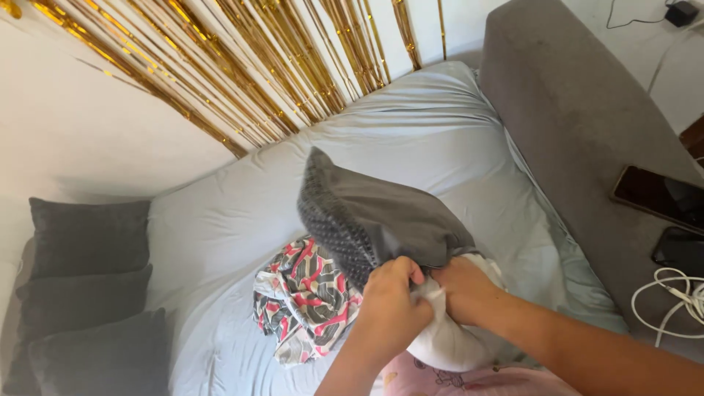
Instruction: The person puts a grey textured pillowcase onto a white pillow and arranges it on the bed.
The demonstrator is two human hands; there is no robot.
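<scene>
Both hands, left hand (392, 301) and right hand (463, 290), grip the grey pillowcase (374, 213) opening, fingers clenched, over the white pillow (447, 341); beside it lies patterned cloth (304, 297); drawing it further likely needs firm tugging.

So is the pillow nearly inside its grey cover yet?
Partly. The grey cover is over most of the white pillow. The left hand and right hand grip its open edge. The pillow's bottom end is bare. A patterned cloth lies beside it on the bed.
</scene>
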